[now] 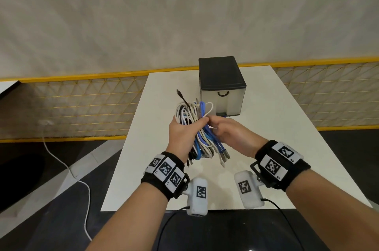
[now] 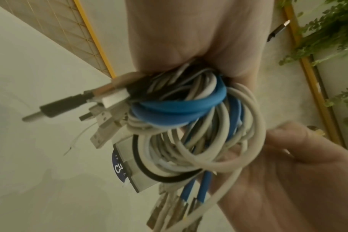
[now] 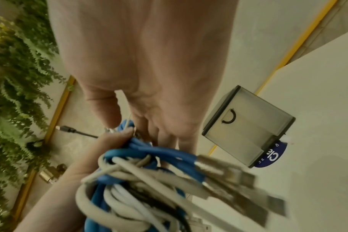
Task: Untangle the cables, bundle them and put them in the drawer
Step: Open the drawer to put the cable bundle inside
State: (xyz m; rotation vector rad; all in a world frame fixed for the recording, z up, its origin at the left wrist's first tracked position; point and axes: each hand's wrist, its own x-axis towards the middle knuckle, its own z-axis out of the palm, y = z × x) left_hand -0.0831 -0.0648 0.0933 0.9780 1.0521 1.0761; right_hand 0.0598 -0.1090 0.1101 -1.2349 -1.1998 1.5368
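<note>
Your left hand (image 1: 180, 138) wraps its fingers round the middle of the cable bundle (image 1: 196, 127), holding it up above the white table (image 1: 276, 148). Your right hand (image 1: 229, 133) meets it from the right, fingers curled in against the blue and white loops; it seems to pinch a thin white strand at the top of the bundle, though the wrist views are too blurred to be sure just what it grips.

Going by size: the table runs away from you towards the yellow mesh fence (image 1: 82, 103). At its far end stands the drawer unit (image 1: 222, 84), dark on top with a pale translucent drawer front and a small curved handle (image 1: 223, 93). The drawer looks closed.

The cables appear gathered into one coil, white, blue and black strands lying together, with USB plugs (image 1: 224, 156) hanging from the near end and one dark plug (image 1: 179, 92) sticking up at the far end. So the untangling looks largely done; securing the bundle seems to be the step in hand. Opening the drawer and stowing the bundle are left.

The bundle sits inside your left grip, near the drawer front and just left of it, not touching it.
</note>
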